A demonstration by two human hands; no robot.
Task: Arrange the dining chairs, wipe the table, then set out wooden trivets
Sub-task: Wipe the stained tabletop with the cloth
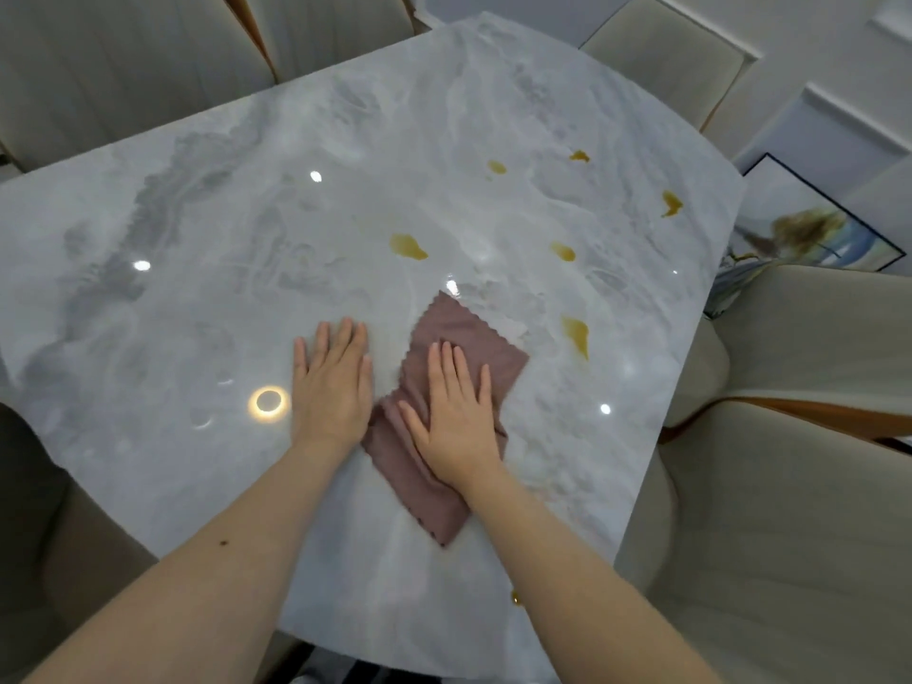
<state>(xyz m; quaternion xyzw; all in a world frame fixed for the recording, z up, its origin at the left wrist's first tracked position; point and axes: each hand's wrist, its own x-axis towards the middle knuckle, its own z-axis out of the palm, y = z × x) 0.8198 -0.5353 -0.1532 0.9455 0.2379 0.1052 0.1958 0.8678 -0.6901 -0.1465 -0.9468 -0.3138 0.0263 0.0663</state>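
A glossy grey marble table fills the view. A mauve cloth lies folded on it near the front. My right hand presses flat on the cloth, fingers together. My left hand rests flat on the bare marble just left of the cloth, touching its edge. Several yellow-brown spills dot the right half, one ahead of the cloth and one to its right. No trivets are in view.
Cream upholstered chairs surround the table: two at the far left, one at the far right, two on the right, one at the near left. A framed picture leans on the floor at the right.
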